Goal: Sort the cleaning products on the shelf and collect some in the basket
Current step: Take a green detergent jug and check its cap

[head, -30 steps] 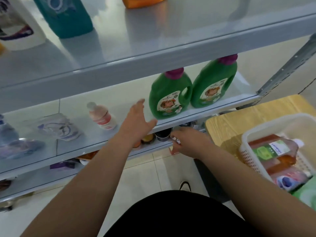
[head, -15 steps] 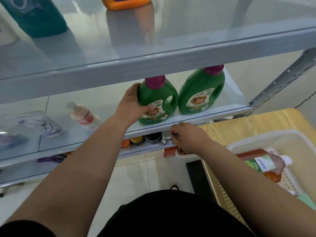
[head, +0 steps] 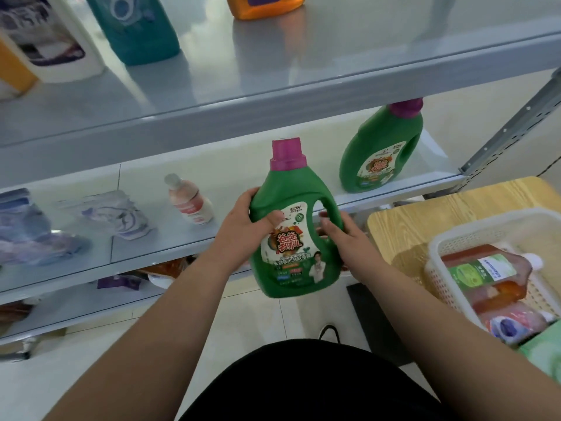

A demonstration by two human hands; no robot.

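Head view: at frame centre the jug (head: pixel 293 238) is upright in front of the shelf (head: pixel 170 244). The left hand (head: pixel 243 226) grips its left side, and the right hand (head: pixel 343 238) curls round its handle. A second jug (head: pixel 382 150) stands on the shelf at upper right, and the basket (head: pixel 485 227) is at the right edge.

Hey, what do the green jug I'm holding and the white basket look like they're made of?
Green detergent jug with magenta cap: probably opaque moulded plastic, slightly glossy, its handle one piece with the body. White latticed basket: apparently rigid plastic, matt, its walls a regular grid of holes.
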